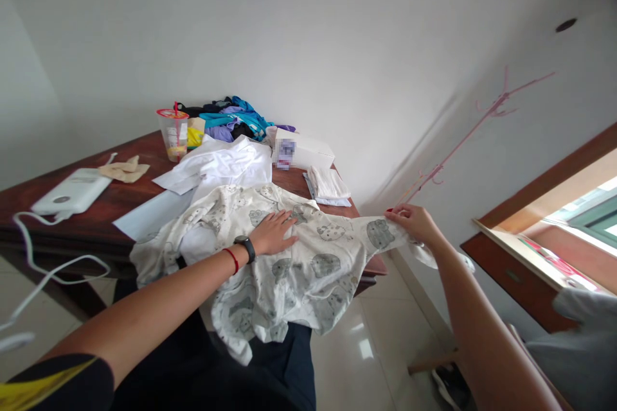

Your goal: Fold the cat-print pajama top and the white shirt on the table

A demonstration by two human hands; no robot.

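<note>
A dark wooden table (96,221) is standing against a white wall, and a pale tiled floor is shining below it. A wood-framed window (544,205) is showing at the far right.

On the table, from left to right, are lying one white device (72,191) with a cable, one beige cloth (124,169), one plastic cup (173,135) with a red straw, one pile of coloured clothes (236,119) at the far edge, one white shirt (226,164), one white box (306,149) and one folded white cloth (328,183).

One printed garment (299,263) is lying on the near right part of the table, and its lower part is hanging over the near edge. It is white with grey cartoon animals, and wrinkled. The left hand (274,232) is pressing flat on its middle, fingers spread. The right hand (414,221), beyond the right end of the table, is pinching the garment's stretched end. A pink hanger (463,135) is rising just beside this hand; whether the hand is touching it, I cannot tell.
</note>
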